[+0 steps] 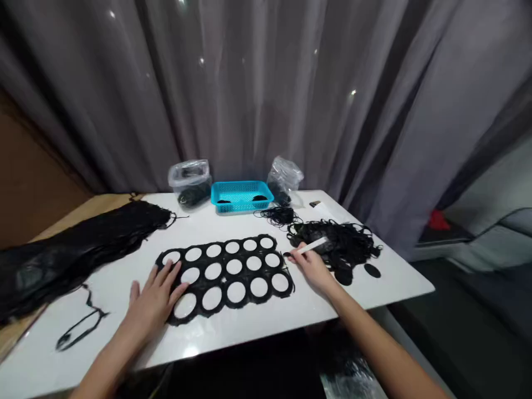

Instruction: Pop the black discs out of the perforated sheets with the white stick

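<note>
A black sheet [224,271] with rows of round holes lies flat on the white table [257,327], which shows through the holes. My left hand [155,296] rests on the sheet's left end, fingers spread. At the sheet's right edge, my right hand [311,270] is closed around a slim white-handled tool [312,245] with a small dark tip; its exact kind is not clear. Just beyond that hand is a tangled heap of black cut pieces [349,241]. Two black discs [372,270] lie by the heap's near edge.
At the back stand a blue basket [242,206] with dark pieces, a clear tub [190,176] and a clear plastic bag [286,176]. A big black bundle [78,246] covers the left side. A black loop-shaped scrap [83,330] lies near the front left. Grey curtains hang behind.
</note>
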